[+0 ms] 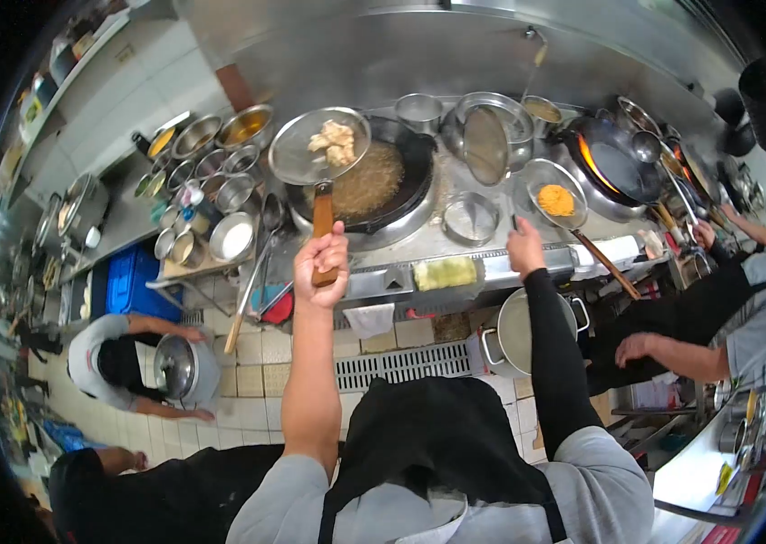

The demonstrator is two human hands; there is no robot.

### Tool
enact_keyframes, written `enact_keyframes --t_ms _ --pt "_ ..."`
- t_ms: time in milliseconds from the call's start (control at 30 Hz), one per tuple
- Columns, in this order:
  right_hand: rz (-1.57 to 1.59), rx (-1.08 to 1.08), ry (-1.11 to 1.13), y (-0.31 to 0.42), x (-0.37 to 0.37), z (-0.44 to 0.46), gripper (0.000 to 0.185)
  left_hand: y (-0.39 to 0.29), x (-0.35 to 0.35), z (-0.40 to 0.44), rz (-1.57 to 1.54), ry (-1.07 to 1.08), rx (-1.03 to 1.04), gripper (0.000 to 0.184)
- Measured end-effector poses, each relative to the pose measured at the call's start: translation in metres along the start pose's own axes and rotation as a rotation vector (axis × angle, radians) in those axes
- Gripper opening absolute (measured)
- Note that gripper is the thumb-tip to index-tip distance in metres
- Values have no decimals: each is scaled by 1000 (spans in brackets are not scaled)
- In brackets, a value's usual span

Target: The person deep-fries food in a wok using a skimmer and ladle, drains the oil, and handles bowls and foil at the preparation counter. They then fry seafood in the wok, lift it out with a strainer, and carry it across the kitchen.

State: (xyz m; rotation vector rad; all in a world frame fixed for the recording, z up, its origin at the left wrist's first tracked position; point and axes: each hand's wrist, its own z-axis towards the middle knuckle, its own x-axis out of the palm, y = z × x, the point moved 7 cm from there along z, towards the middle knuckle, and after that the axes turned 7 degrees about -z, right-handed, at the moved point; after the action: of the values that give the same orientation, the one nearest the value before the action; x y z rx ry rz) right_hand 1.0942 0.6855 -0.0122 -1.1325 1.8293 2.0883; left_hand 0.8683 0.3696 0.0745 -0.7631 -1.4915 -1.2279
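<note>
My left hand (321, 265) is closed round the wooden handle of a mesh strainer (288, 150). Pale fried-looking pieces of food (333, 142) lie in that strainer, held above a wok (415, 181) of bubbling oil (369, 186). On the right, my right hand (524, 247) is closed round a thin dark handle, which appears to lead up to a tilted mesh skimmer (485, 150) by a round metal pot (514, 118). Beside this hand, a second strainer (573, 177) holds an orange, shredded-looking food (555, 200). A shallow round metal pan (470, 218) sits between my hands.
Metal bowls (197, 136) and containers crowd the left counter. A folded yellow-green cloth (445, 274) lies on the stove's front edge. Below stands a large pot (514, 340). Flames show under another wok (628, 159). Co-workers stand at right (764, 290) and left (102, 358).
</note>
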Motion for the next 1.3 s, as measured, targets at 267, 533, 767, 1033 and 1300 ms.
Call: enact_keyframes --t_ms 267,533,767,1033,1300 --pt "-191 -102 -55 6 52 16 44 -1 1 14 -17 -37 76 31" --pt "-210 -261 -172 20 37 -5 43 8 10 5 36 -11 29 29" --pt "-38 -430 -133 77 54 -13 38 -4 13 8 105 5 34 36" --pt "55 -88 201 88 148 34 26 -1 28 -2 90 0 1 30" --pt "852 368 980 86 230 18 28 -11 30 -25 58 31 11 35"
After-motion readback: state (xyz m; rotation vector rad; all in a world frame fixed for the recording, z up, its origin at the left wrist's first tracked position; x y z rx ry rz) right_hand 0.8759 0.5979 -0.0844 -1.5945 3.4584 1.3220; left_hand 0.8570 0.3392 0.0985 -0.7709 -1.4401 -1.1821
